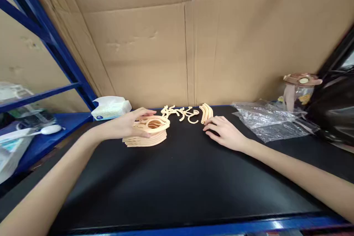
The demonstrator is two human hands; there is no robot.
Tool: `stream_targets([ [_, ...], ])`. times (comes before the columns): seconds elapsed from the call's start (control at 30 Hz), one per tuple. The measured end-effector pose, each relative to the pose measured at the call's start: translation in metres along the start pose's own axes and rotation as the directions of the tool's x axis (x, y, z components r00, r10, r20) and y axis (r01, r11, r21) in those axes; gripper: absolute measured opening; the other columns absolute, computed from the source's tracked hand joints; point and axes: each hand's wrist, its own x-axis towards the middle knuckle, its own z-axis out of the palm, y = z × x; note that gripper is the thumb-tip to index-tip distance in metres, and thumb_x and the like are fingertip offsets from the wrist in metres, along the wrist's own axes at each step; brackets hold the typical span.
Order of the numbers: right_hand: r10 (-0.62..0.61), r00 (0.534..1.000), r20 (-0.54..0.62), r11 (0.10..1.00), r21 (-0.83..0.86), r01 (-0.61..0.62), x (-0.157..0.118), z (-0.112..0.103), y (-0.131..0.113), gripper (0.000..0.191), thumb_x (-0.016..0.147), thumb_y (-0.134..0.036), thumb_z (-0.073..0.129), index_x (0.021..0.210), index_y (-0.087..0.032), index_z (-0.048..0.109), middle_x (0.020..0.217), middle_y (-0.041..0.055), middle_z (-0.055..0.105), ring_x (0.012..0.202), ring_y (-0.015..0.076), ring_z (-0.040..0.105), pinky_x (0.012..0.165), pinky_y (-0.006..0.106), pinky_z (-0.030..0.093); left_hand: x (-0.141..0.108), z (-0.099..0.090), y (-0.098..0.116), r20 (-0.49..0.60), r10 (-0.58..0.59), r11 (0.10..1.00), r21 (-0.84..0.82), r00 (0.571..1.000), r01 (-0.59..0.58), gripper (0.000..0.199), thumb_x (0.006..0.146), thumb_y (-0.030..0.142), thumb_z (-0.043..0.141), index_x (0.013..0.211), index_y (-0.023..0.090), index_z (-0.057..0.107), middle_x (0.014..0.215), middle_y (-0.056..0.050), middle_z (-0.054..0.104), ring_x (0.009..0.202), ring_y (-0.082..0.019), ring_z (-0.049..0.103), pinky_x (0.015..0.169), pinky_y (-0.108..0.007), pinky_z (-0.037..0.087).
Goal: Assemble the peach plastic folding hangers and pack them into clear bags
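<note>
On the black table, left of the middle, lies a stack of several cream plastic frames (146, 140). My left hand (124, 123) is closed around the top frame (155, 126), thumb on the near side and fingers on the far side. Several small cream hooks (179, 112) lie in a loose group at the back centre. Right of them is a small bundle of cream curved bars (206, 112). My right hand (222, 131) rests at the near end of these bars, fingers slightly apart and bent; whether its fingertips grip a bar is unclear.
A tissue pack (111, 107) sits at the back left, beside a blue metal frame (80, 88). Clear plastic bags (271, 120) and a lidded bottle (298, 92) are at the right. A cardboard wall (138, 51) rises behind the black table (177, 184).
</note>
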Motion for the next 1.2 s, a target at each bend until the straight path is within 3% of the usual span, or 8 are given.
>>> stream_targets([
  [0.3, -0.01, 1.0, -0.014, 1.0, 0.019, 0.01, 0.002, 0.001, -0.003, 0.017, 0.092, -0.024, 0.047, 0.096, -0.021, 0.063, 0.104, 0.006, 0.061, 0.102, 0.0198, 0.055, 0.092, 0.038, 0.039, -0.009, -0.01, -0.012, 0.007, -0.007, 0.998, 0.064, 1.0, 0.006, 0.072, 0.073, 0.049, 0.066, 0.135, 0.024, 0.037, 0.133, -0.005, 0.048, 0.117, -0.024, 0.049, 0.097, -0.034, 0.038],
  [0.6, -0.014, 1.0, -0.017, 1.0, 0.014, 0.015, 0.0, 0.001, -0.001, 0.018, 0.092, -0.024, 0.046, 0.097, -0.022, 0.064, 0.104, 0.006, 0.061, 0.101, 0.0198, 0.055, 0.092, 0.038, 0.038, -0.006, -0.002, -0.013, -0.057, -0.022, 0.994, 0.103, 0.998, 0.028, 0.078, 0.07, 0.048, 0.068, 0.135, 0.017, 0.036, 0.129, -0.009, 0.051, 0.114, -0.024, 0.051, 0.095, -0.034, 0.039],
  [0.7, -0.009, 1.0, -0.016, 1.0, 0.012, 0.009, 0.0, 0.0, -0.002, 0.018, 0.092, -0.024, 0.046, 0.096, -0.022, 0.064, 0.105, 0.006, 0.061, 0.102, 0.0199, 0.055, 0.092, 0.038, 0.038, -0.004, 0.001, -0.015, -0.036, -0.018, 0.995, 0.098, 0.999, 0.022, 0.078, 0.07, 0.046, 0.068, 0.135, 0.017, 0.036, 0.126, -0.008, 0.053, 0.11, -0.023, 0.054, 0.092, -0.033, 0.042],
  [0.87, -0.005, 1.0, -0.012, 1.0, 0.018, 0.005, 0.0, -0.001, -0.002, 0.018, 0.092, -0.024, 0.046, 0.095, -0.022, 0.064, 0.104, 0.0059, 0.061, 0.101, 0.0199, 0.054, 0.091, 0.038, 0.038, -0.002, 0.004, -0.021, 0.008, 0.005, 0.998, 0.056, 1.0, -0.006, 0.085, 0.071, 0.05, 0.068, 0.14, 0.02, 0.028, 0.14, -0.008, 0.041, 0.121, -0.023, 0.047, 0.099, -0.034, 0.036],
  [1.2, -0.005, 1.0, -0.008, 1.0, 0.012, 0.005, -0.001, -0.002, -0.003, 0.018, 0.092, -0.025, 0.047, 0.096, -0.021, 0.063, 0.104, 0.0055, 0.06, 0.101, 0.0197, 0.054, 0.092, 0.038, 0.038, -0.007, 0.0, -0.012, 0.052, -0.015, 0.998, 0.059, 0.999, 0.012, 0.081, 0.074, 0.047, 0.063, 0.142, 0.02, 0.026, 0.143, -0.008, 0.039, 0.123, -0.022, 0.045, 0.1, -0.032, 0.035],
])
